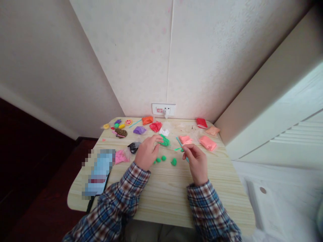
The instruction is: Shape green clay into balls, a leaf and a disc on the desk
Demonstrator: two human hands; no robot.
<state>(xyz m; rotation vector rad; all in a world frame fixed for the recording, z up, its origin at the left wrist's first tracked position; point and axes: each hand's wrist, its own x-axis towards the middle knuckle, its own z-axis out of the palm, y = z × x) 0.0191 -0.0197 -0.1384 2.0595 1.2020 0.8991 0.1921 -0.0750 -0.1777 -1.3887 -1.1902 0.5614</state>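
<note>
My right hand (pixel 196 162) is pinched closed on a small piece of green modelling clay (pixel 178 149), which sticks out to the left of the fingertips. My left hand (pixel 147 153) hovers over the middle of the table, thumb and fingers apart. Its fingertips reach the edge of a clear bag of green clay (pixel 165 140); whether they touch it I cannot tell. Between the hands lie small green clay balls (pixel 164 158), some partly hidden by my left hand. A larger, rougher green lump (pixel 174 162) sits nearer my right hand. Behind the right fingers runs a thin blue stick (pixel 178 140), partly covered.
Bags of clay lie around: pink (pixel 122 157), black (pixel 133 147), purple (pixel 139 130), red (pixel 155 126) and salmon (pixel 208 143). Finished-looking clay pieces, one brown (pixel 121 133), stand back left. A phone (pixel 99 173) with a blurred screen lies left. A wall socket (pixel 164 109) is behind the table.
</note>
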